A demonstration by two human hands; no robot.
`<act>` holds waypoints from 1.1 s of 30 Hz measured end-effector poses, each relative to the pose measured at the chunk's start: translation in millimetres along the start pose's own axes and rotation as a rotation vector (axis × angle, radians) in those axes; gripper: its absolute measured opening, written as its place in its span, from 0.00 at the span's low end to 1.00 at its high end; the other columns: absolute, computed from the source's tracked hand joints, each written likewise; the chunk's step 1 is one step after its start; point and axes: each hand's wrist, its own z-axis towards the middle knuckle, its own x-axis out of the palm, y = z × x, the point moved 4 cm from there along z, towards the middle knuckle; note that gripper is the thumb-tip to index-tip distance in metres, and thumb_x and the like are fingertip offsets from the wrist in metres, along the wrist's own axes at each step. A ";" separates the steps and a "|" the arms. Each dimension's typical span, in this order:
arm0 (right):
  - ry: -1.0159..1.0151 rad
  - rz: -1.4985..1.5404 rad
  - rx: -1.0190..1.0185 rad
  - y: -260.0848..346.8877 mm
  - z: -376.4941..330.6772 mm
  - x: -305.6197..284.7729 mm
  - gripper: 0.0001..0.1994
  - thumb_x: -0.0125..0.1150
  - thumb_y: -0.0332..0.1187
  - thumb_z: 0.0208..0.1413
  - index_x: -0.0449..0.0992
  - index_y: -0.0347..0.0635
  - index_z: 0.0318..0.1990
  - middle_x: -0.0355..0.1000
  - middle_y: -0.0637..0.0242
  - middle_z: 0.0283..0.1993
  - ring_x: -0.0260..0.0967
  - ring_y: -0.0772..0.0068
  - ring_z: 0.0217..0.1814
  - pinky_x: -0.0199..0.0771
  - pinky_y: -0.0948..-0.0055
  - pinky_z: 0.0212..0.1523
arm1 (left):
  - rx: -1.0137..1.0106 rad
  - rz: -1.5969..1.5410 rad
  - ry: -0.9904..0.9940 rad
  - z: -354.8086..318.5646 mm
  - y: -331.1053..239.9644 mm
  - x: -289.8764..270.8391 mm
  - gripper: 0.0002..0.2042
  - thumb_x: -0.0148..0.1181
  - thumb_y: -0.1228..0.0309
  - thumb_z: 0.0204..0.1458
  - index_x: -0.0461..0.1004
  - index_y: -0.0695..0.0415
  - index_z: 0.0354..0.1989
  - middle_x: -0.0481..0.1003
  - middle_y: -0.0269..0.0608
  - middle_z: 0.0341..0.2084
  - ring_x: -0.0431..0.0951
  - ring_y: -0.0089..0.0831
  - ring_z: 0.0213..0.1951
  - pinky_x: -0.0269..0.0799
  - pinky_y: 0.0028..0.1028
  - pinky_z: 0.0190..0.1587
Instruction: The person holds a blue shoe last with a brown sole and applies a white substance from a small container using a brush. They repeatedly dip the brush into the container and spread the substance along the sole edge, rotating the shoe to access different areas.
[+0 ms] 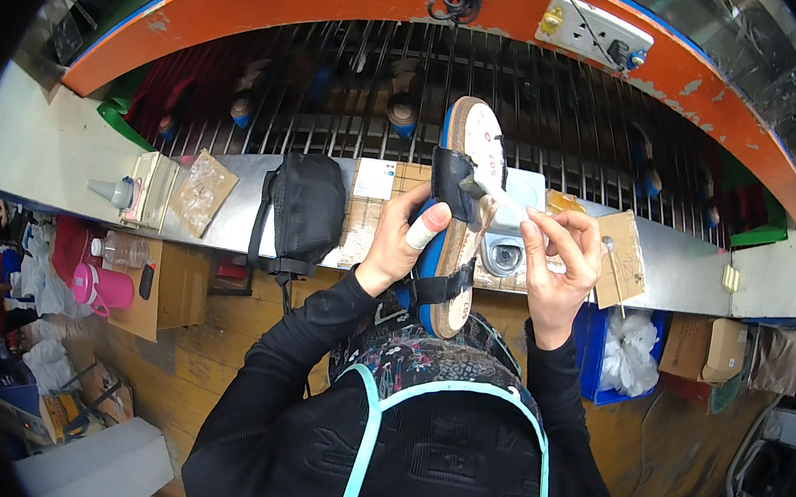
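Observation:
My left hand (406, 235), with white wrapping on its thumb, grips a sandal (456, 255) by the side of its sole. The sandal has a pale footbed, a blue edge and black straps, and it is held lengthwise away from me over the bench edge. Between the thumb and fingers of my right hand (560, 261) is a slim whitish brush-like tool (502, 196). Its far end meets the sandal's upper black strap (454, 175); the exact tip is hard to make out. Just beyond the right fingers stands a white container (524, 186), with a round clear-topped jar (502, 256) nearer me.
A black bag (305, 208) lies on the metal bench left of the sandal. Behind it runs a conveyor of metal rods (338, 77) carrying several shoes. Cardboard (622, 262) with a thin stick lies at right. Below the bench stands a blue bin (596, 391) of plastic bags.

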 end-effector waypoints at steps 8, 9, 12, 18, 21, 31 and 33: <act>-0.028 -0.075 -0.107 10.2 20.6 10.3 0.09 0.71 0.33 0.47 0.83 0.47 0.37 0.69 0.72 0.35 0.63 0.81 0.28 0.50 0.72 0.43 | 0.073 0.126 -0.052 -2.6 -6.2 -12.9 0.34 0.59 0.43 0.50 0.72 0.67 0.48 0.77 0.43 0.31 0.75 0.24 0.34 0.71 0.26 0.40; -0.033 -0.071 -0.107 10.7 22.4 12.3 0.09 0.71 0.33 0.46 0.83 0.47 0.36 0.69 0.72 0.35 0.63 0.81 0.28 0.50 0.72 0.44 | 0.075 0.115 -0.057 -3.1 -6.6 -13.9 0.34 0.59 0.43 0.50 0.72 0.67 0.47 0.77 0.43 0.31 0.75 0.24 0.34 0.71 0.27 0.40; -0.029 -0.073 -0.132 10.7 28.2 16.0 0.09 0.72 0.33 0.46 0.83 0.48 0.36 0.69 0.72 0.35 0.63 0.80 0.28 0.50 0.72 0.44 | 0.066 0.065 -0.058 -3.1 -8.6 -15.8 0.33 0.57 0.43 0.51 0.73 0.67 0.47 0.78 0.43 0.32 0.74 0.24 0.35 0.71 0.26 0.41; 0.061 -0.062 -0.255 5.3 34.2 16.8 0.09 0.72 0.33 0.44 0.83 0.48 0.36 0.70 0.73 0.35 0.65 0.79 0.30 0.50 0.72 0.42 | -0.016 -0.036 -0.038 -3.9 -11.3 -20.6 0.31 0.54 0.44 0.55 0.73 0.68 0.44 0.77 0.41 0.32 0.74 0.23 0.36 0.69 0.24 0.41; 0.078 -0.067 -0.291 2.6 33.4 15.7 0.10 0.73 0.32 0.43 0.83 0.48 0.36 0.71 0.72 0.34 0.65 0.78 0.32 0.51 0.71 0.42 | -0.047 -0.037 -0.045 -1.7 -8.9 -22.9 0.30 0.52 0.44 0.56 0.74 0.67 0.41 0.76 0.39 0.30 0.72 0.22 0.34 0.68 0.24 0.39; 0.153 -0.026 -0.383 -4.5 37.1 4.2 0.10 0.74 0.30 0.40 0.83 0.49 0.34 0.71 0.72 0.33 0.63 0.75 0.33 0.53 0.73 0.39 | -0.137 -0.206 -0.051 9.1 -3.8 -14.4 0.31 0.48 0.43 0.58 0.74 0.66 0.42 0.77 0.39 0.32 0.75 0.22 0.35 0.70 0.22 0.40; 0.209 0.125 -0.245 -11.8 37.6 6.1 0.10 0.73 0.30 0.40 0.83 0.48 0.34 0.71 0.72 0.34 0.63 0.75 0.33 0.53 0.73 0.38 | -0.198 -0.312 -0.040 12.8 -3.6 -7.4 0.32 0.46 0.41 0.58 0.72 0.65 0.46 0.77 0.41 0.34 0.77 0.25 0.36 0.73 0.24 0.42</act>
